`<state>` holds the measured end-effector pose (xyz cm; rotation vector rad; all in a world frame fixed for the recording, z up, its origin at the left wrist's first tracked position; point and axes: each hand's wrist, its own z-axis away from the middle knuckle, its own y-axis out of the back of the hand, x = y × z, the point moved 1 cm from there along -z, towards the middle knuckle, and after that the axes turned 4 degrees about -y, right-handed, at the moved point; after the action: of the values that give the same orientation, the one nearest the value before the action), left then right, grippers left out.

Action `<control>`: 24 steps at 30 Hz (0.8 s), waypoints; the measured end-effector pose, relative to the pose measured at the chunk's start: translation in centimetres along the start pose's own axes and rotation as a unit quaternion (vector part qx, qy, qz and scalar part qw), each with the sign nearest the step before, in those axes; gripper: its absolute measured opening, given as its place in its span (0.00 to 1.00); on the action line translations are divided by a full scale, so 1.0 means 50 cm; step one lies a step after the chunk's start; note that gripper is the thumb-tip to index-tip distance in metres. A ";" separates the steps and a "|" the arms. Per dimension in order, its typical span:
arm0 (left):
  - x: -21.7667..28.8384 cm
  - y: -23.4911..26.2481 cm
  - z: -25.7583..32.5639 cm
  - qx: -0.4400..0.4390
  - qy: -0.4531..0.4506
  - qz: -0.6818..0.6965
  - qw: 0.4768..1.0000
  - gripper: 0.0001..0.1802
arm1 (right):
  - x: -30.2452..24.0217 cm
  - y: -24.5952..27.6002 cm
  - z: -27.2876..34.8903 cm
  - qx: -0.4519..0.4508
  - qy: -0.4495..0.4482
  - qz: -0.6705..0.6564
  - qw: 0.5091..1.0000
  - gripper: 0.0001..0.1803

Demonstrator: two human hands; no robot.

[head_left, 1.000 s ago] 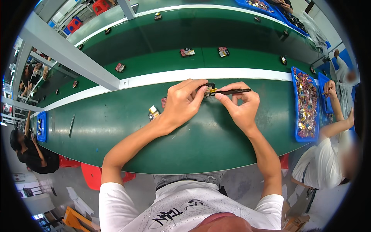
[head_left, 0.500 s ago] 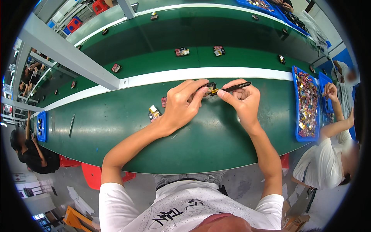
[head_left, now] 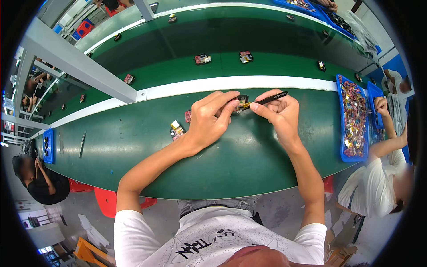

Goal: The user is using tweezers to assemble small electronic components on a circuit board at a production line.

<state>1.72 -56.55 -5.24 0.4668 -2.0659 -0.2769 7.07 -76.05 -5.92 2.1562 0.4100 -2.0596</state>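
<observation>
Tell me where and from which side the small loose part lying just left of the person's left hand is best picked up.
Judging by its pose, take the small part by its two long edges, coming straight down from above. It lies flat on the green table, with bare surface around it; the left hand sits to its right, so fingers have room on every other side.

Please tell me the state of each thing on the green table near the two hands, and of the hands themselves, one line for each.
left hand: closed on the small dark part, pinning it to the table
right hand: gripping the black tweezers
small dark part: held, tweezer tip touching it
black tweezers: held, tip at the part
small parts: lying loose left of the hands
blue tray: full of mixed pieces
</observation>
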 end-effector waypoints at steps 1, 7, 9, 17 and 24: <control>0.000 -0.002 0.000 0.000 -0.009 -0.010 1.000 0.10 | -0.001 0.003 0.000 -0.001 -0.002 0.003 1.000 0.08; -0.012 -0.021 0.000 0.012 -0.097 -0.062 0.993 0.10 | 0.002 0.015 -0.002 -0.004 -0.009 0.007 1.000 0.08; -0.012 -0.026 -0.001 0.015 -0.113 -0.067 0.991 0.11 | 0.004 0.021 -0.002 -0.008 -0.012 0.018 1.000 0.08; -0.010 -0.035 -0.004 0.001 -0.075 -0.041 0.996 0.11 | -0.008 0.034 0.000 -0.023 -0.030 0.028 0.999 0.08; 0.000 -0.048 -0.011 -0.018 0.192 0.167 0.967 0.12 | 0.001 0.051 0.004 -0.013 0.007 0.009 1.000 0.08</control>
<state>2.72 -58.71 -5.88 0.1284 -1.7192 -0.0174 7.59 -78.57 -6.21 2.1531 0.4164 -2.0186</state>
